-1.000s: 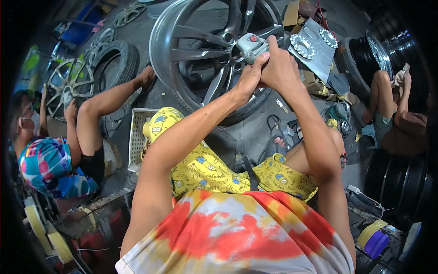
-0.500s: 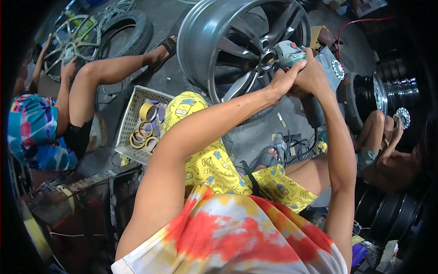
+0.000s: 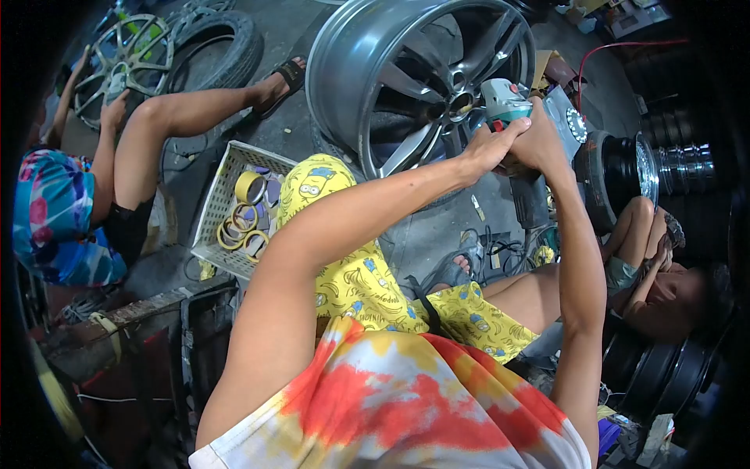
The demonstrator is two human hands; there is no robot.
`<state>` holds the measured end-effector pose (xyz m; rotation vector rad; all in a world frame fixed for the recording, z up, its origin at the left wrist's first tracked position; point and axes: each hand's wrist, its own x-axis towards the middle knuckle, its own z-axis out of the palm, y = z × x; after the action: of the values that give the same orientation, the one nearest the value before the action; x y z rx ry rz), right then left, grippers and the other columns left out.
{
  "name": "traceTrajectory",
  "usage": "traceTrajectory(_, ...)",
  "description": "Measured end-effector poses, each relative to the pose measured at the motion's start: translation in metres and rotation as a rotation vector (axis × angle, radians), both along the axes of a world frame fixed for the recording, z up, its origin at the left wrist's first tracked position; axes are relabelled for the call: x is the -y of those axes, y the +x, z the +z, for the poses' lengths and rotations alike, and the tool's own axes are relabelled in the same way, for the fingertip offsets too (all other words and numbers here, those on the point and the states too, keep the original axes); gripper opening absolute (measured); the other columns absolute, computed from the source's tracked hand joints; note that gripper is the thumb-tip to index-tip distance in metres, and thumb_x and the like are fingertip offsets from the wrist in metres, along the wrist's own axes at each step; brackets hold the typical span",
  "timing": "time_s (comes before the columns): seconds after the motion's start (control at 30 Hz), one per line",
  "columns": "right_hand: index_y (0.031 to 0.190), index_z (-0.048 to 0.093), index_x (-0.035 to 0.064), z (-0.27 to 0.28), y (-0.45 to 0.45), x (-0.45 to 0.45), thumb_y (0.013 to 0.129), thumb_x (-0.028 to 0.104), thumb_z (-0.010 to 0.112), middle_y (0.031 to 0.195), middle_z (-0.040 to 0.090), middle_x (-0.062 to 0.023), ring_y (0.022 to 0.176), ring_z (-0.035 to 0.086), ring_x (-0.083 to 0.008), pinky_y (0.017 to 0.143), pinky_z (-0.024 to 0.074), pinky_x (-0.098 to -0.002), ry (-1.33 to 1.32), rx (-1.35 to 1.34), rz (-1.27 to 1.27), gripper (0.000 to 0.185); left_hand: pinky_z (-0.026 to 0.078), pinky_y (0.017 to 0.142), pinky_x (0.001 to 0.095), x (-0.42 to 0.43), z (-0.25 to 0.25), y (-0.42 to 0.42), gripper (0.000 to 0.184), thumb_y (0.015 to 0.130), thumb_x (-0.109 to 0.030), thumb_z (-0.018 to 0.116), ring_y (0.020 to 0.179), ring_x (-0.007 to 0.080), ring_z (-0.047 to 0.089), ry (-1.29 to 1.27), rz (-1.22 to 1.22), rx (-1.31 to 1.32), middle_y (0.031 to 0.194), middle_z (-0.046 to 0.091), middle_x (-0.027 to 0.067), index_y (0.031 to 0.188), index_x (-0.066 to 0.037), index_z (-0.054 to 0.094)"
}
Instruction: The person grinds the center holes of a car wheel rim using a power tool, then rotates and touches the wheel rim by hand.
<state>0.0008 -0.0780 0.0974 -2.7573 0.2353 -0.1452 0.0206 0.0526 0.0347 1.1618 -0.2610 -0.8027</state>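
at nine o'clock, a co-worker [image 3: 58, 215] is reaching toward a spoked wheel [image 3: 123, 72], while at ten o'clock a pale basket [image 3: 219, 187] is holding tape rolls [image 3: 248, 189]. just past twelve, a large alloy wheel [image 3: 414, 86] is standing tilted on the workshop floor, its hub [image 3: 462, 103] facing the wearer. between one and two o'clock, the left hand [image 3: 488, 148] is closing its grip around a corded-looking power tool [image 3: 506, 103] near the grey head, and the right hand [image 3: 541, 141] is wrapping the same body from the far side. the tool is hovering or resting at the hub's three o'clock; contact is not showing clearly. working well is likely calling for firm, even pressure, braced forearms, a level head following the spoke's contour, and fingers clearing any moving part, with the dark cables [image 3: 508, 248] lying away from the sandaled foot [image 3: 451, 271]. at half past three, another co-worker [image 3: 664, 305] is sitting.
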Motion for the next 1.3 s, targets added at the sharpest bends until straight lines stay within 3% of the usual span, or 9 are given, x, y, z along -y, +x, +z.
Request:
traceTrajectory(0.3,0.128,0.043,0.0002,-0.052,-0.034,-0.001,0.076,0.022,0.082,0.096,0.069,-0.0334,0.093,0.068,-0.0537,0.078,0.0527,-0.0548,0.154,0.188,0.008,0.068,0.056,0.088,0.0419,0.007,-0.045,-0.008,0.092,0.087,-0.07,0.065,0.113,0.0267,0.064,0.092,-0.06,0.191,0.125,0.063,0.0174,0.147,-0.003,0.044)
traceTrajectory(0.5,0.127,0.046,-0.0017,-0.073,-0.044,0.026,0.067,0.033,0.09,0.104,0.071,-0.0298,0.102,0.07,-0.0472,0.09,0.0541,-0.0472,0.261,0.125,-0.131,0.082,0.046,0.104,0.0407,-0.005,-0.036,-0.012,0.101,0.087,-0.077,0.06,0.121,0.0357,0.063,0.377,-0.08,0.346,0.129,0.064,0.0284,0.136,0.012,0.05)
traceTrajectory(0.57,0.127,0.046,-0.0021,-0.094,-0.04,0.041,0.065,0.035,0.091,0.107,0.071,-0.0281,0.102,0.071,-0.0452,0.09,0.0542,-0.0457,0.391,0.154,-0.149,0.085,0.048,0.099,0.0427,-0.009,-0.047,-0.005,0.092,0.091,-0.075,0.056,0.116,0.0403,0.065,0.591,-0.197,0.555,0.122,0.066,0.0321,0.124,0.011,0.059)
traceTrajectory(0.7,0.128,0.046,0.0004,-0.066,-0.051,0.012,0.063,0.029,0.089,0.104,0.072,-0.0269,0.101,0.071,-0.0436,0.091,0.0548,-0.0446,0.37,0.215,-0.143,0.083,0.052,0.087,0.0475,-0.063,0.01,-0.005,0.069,0.09,-0.064,0.066,0.099,0.0423,0.068,0.906,-0.448,0.851,0.105,0.069,0.0292,0.106,0.004,0.067)
traceTrajectory(0.83,0.131,0.044,0.0017,-0.058,-0.051,0.0,0.065,0.023,0.086,0.106,0.069,-0.0314,0.101,0.068,-0.0488,0.088,0.0546,-0.0495,0.173,0.215,-0.035,0.08,0.052,0.087,0.0494,-0.095,-0.011,-0.006,0.048,0.084,-0.037,0.079,0.102,0.0414,0.064,1.053,0.027,1.258,0.11,0.065,0.0244,0.104,0.002,0.06)
traceTrajectory(1.1,0.134,0.043,-0.0029,-0.061,-0.048,0.012,0.062,0.032,0.088,0.114,0.068,-0.0328,0.107,0.068,-0.0466,0.096,0.0543,-0.0459,0.391,0.113,-0.17,0.092,0.052,0.096,0.0521,-0.112,-0.057,0.017,0.056,0.088,-0.033,0.076,0.107,0.048,0.066,1.234,-0.154,0.816,0.111,0.067,0.0335,0.117,0.01,0.055)
traceTrajectory(1.17,0.138,0.042,-0.0062,-0.07,-0.048,0.022,0.061,0.035,0.088,0.117,0.068,-0.0333,0.109,0.068,-0.0448,0.098,0.0535,-0.0441,0.449,0.097,-0.205,0.099,0.057,0.084,0.0497,-0.108,-0.081,0.026,0.049,0.089,-0.026,0.074,0.091,0.041,0.073,1.141,-0.067,0.945,0.099,0.072,0.0293,0.116,0.011,0.055)
traceTrajectory(1.23,0.143,0.042,-0.0072,-0.073,-0.047,0.025,0.058,0.042,0.087,0.124,0.065,-0.0309,0.117,0.065,-0.0407,0.102,0.0499,-0.042,0.499,0.019,-0.285,0.108,0.06,0.072,0.0447,-0.102,-0.067,0.029,0.053,0.087,-0.021,0.072,0.079,0.0361,0.076,1.088,-0.139,0.469,0.095,0.072,0.0299,0.121,0.015,0.051)
traceTrajectory(1.3,0.146,0.039,-0.0109,-0.072,-0.049,0.033,0.056,0.044,0.088,0.127,0.064,-0.0323,0.118,0.065,-0.0403,0.103,0.0504,-0.0407,0.497,0.01,-0.307,0.116,0.059,0.062,0.0418,-0.101,-0.068,0.031,0.051,0.088,-0.017,0.07,0.066,0.034,0.074,1.05,-0.151,0.471,0.086,0.072,0.0283,0.121,0.017,0.05)
